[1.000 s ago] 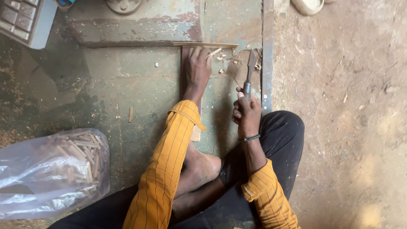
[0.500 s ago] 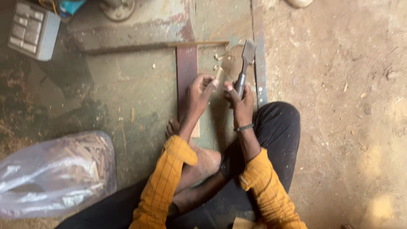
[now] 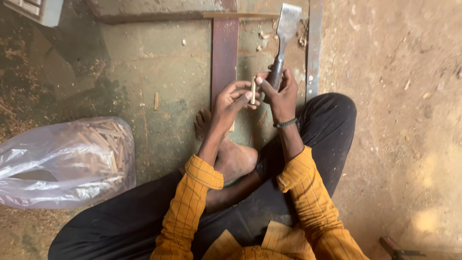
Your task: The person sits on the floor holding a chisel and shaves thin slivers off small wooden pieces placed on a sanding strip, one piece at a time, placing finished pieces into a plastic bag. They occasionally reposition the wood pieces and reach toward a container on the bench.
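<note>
I sit cross-legged on the floor in yellow sleeves and dark trousers. My left hand [image 3: 232,97] pinches a small thin wooden stick [image 3: 253,90], held upright between the fingertips. My right hand [image 3: 280,94], with a dark bracelet on the wrist, grips the dark handle of a wide flat chisel [image 3: 285,30], blade pointing away from me. Its thumb touches the stick too. Both hands meet above a reddish-brown plank [image 3: 224,53] lying on the worn green floor. My bare foot [image 3: 226,149] rests just under the hands.
A clear plastic bag [image 3: 62,161] full of small wooden sticks lies at my left. A grey metal bar [image 3: 314,48] runs along the right of the plank. A loose stick [image 3: 156,101] and wood chips lie on the floor; sawdust covers the left side.
Both hands have pulled back from the plank toward me and come together. The left hand has picked up the small stick. The chisel has lifted with the right hand.
</note>
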